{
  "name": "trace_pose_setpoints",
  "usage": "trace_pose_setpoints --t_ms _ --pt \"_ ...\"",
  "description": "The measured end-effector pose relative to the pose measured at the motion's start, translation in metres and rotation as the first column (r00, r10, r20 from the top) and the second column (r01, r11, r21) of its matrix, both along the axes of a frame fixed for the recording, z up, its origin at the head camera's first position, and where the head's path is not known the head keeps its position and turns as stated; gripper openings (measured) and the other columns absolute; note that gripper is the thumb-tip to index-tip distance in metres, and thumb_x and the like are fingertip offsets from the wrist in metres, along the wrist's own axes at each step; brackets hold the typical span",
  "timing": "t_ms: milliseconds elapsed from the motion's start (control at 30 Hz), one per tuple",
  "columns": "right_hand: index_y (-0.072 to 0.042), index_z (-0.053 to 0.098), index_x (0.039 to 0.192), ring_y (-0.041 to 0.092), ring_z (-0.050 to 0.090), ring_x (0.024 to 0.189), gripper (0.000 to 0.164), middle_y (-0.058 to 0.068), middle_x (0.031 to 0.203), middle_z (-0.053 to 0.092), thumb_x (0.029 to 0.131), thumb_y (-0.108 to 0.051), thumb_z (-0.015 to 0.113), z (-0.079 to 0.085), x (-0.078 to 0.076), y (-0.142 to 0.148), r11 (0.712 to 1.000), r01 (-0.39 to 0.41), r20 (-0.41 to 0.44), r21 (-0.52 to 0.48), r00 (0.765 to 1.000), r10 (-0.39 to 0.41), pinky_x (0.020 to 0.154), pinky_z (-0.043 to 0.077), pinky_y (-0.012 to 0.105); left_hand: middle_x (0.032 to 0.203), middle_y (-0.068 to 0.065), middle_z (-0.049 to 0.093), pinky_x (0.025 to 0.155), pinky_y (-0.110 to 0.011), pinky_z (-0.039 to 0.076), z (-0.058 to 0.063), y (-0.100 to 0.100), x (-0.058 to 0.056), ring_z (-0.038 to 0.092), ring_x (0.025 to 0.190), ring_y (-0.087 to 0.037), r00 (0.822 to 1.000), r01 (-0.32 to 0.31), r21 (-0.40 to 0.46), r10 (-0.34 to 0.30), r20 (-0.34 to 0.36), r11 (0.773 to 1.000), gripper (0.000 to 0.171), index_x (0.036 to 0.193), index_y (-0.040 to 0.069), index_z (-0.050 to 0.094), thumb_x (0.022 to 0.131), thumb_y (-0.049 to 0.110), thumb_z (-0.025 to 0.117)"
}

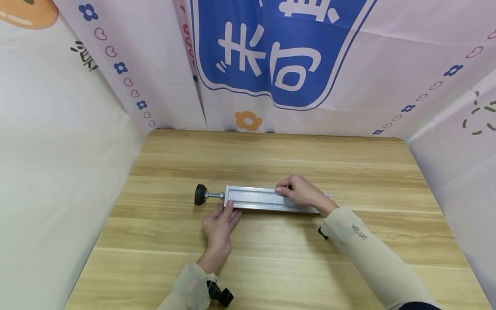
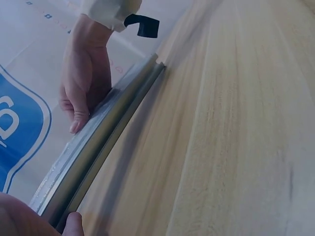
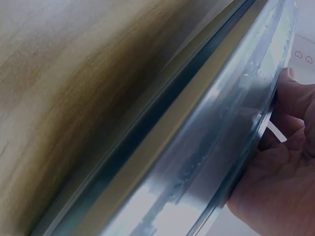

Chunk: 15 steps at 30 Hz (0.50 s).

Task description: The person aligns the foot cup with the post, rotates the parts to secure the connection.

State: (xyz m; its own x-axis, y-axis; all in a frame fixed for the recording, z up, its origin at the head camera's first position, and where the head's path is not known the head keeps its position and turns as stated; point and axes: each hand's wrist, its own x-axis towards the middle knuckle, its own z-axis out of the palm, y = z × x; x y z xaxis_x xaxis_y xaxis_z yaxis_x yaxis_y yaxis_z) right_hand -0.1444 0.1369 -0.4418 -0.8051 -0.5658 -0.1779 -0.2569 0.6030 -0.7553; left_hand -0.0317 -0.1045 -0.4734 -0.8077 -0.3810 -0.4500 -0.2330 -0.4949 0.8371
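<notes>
A silver aluminium profile (image 1: 255,198) with long grooves lies across the wooden table. From its left end sticks a threaded rod (image 1: 214,195) carrying a round black foot (image 1: 200,194). My left hand (image 1: 218,230) holds the profile near that end, one finger over the top face and others at the front edge. In the left wrist view, a fingertip (image 2: 74,225) shows against the profile's side. Farther right, my right hand (image 1: 304,191) pinches the far edge, thumb (image 2: 78,115) on top; its other fingers are partly hidden behind the profile (image 3: 216,132).
The wooden table (image 1: 290,267) has a printed curtain (image 1: 162,64) behind it and white cloth (image 1: 58,172) at both sides. Black straps (image 1: 219,295) sit at the wrists, over beige sleeves (image 1: 368,249).
</notes>
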Motion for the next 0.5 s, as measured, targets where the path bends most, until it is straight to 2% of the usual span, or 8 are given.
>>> trace_pose_setpoints --t_ms 233,500 --pt "-0.001 0.079 0.116 0.024 0.069 0.112 0.027 0.018 0.125 0.076 0.108 -0.016 0.058 -0.0055 -0.0024 -0.0032 1.000 -0.014 0.014 0.009 1.000 0.014 0.098 0.058 0.045 0.138 -0.038 0.060 0.099 -0.041 0.060 -0.0019 -0.0002 0.0015 0.065 0.126 -0.045 1.000 0.004 0.023 -0.005 0.016 1.000 0.051 0.141 -0.019 0.048 0.101 0.007 0.067" --pt "-0.001 0.079 0.116 0.021 0.068 0.106 0.028 0.018 0.126 0.075 0.109 -0.017 0.057 -0.0091 -0.0050 -0.0038 1.000 -0.018 0.014 0.019 1.000 0.018 0.094 0.058 0.041 0.138 -0.040 0.059 0.098 -0.040 0.060 -0.0044 0.0011 -0.0009 0.065 0.126 -0.045 0.999 -0.019 0.025 0.018 0.030 1.000 0.051 0.141 -0.020 0.047 0.101 0.004 0.067"
